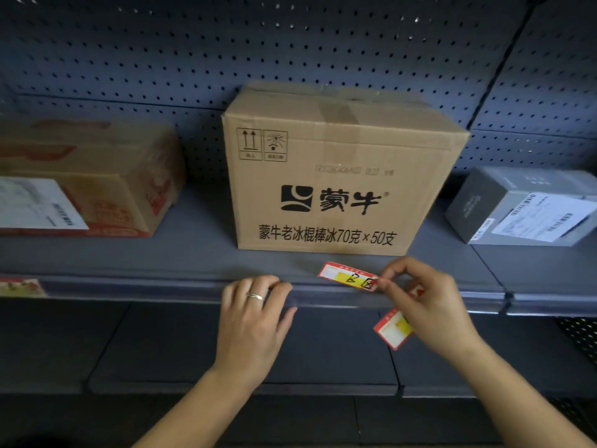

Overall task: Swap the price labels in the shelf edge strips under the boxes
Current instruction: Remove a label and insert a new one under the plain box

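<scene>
A brown cardboard box with black print stands mid-shelf. Just below its front, my right hand pinches a red, white and yellow price label by its right end, above the clear shelf edge strip. Further labels stick out under the same hand, tucked in its palm. My left hand, wearing a ring, lies with its fingers curled on the strip left of the label. Another label sits in the strip at the far left, under a red-printed box.
A grey box with white shipping stickers stands on the adjoining shelf at the right. Perforated back panels rise behind the boxes. A lower dark shelf runs under my hands.
</scene>
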